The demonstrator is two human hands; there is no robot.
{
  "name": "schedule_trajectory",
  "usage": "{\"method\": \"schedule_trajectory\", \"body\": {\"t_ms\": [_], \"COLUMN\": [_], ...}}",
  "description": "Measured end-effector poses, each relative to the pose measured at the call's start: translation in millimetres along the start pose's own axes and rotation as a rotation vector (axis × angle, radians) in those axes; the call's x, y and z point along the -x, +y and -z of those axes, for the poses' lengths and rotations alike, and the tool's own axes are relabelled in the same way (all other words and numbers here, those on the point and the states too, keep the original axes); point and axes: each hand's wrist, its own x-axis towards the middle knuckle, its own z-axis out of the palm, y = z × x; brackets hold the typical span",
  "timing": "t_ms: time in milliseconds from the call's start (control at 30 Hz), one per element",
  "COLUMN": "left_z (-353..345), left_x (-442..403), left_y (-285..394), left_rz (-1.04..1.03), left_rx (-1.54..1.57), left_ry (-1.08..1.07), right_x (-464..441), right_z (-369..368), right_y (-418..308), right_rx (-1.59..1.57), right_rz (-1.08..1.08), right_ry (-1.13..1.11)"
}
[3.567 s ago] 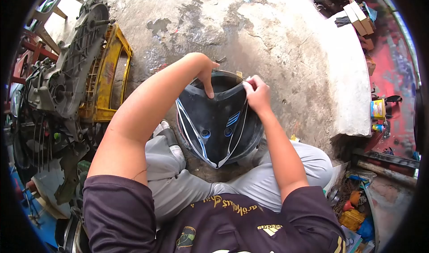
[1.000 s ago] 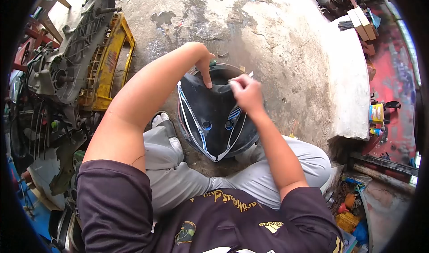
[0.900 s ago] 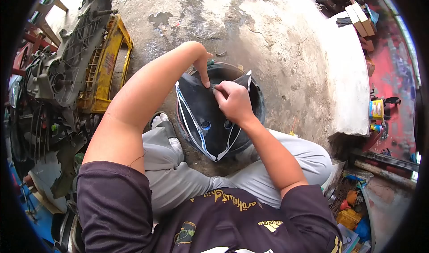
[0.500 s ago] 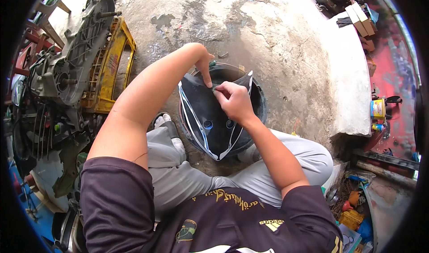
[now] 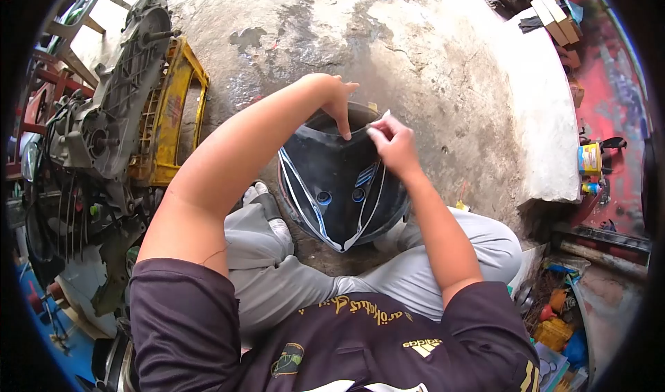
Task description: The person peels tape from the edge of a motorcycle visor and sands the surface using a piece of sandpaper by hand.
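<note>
A black motorcycle fairing panel (image 5: 325,170), edged with white and blue stripes and pierced by two round holes, lies across a black round tub (image 5: 400,212) between my legs. My left hand (image 5: 334,102) arches over the far edge; one digit points down onto the panel while the other fingers stretch outward, apart. At the panel's far right corner my right hand (image 5: 396,146) is closed in a pinch. Whatever sits between its fingertips is too small and hidden to make out.
To the left stand a yellow plastic crate (image 5: 154,163) and a grey metal engine casing (image 5: 114,115). A white ledge (image 5: 544,129) runs along the right, with a yellow-labelled can (image 5: 589,159) beyond it. Assorted parts fill the lower right corner.
My right hand has slid rightward along the panel's far edge, from the middle to the right corner. My left hand has shifted slightly right, its digit still down on the panel.
</note>
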Motion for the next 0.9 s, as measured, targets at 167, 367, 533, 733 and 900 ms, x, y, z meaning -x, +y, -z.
{"method": "schedule_trajectory", "body": {"t_ms": [167, 367, 533, 733, 900], "left_z": [-3, -7, -2, 1, 1], "left_x": [-6, -7, -4, 0, 1], "left_y": [4, -6, 4, 7, 5], "left_rz": [-0.016, 0.017, 0.007, 0.008, 0.005], "left_rx": [-0.018, -0.016, -0.116, -0.136, -0.156], "left_ry": [-0.005, -0.026, 0.010, 0.017, 0.028], "right_x": [-15, -3, -15, -16, -11], "right_z": [9, 8, 7, 12, 9], "right_y": [29, 9, 59, 37, 21], "right_rx": [0.030, 0.010, -0.143, -0.029, 0.040], "right_rz": [-0.185, -0.096, -0.143, -0.161, -0.125], "right_ry": [0.064, -0.017, 0.042, 0.131, 0.071]}}
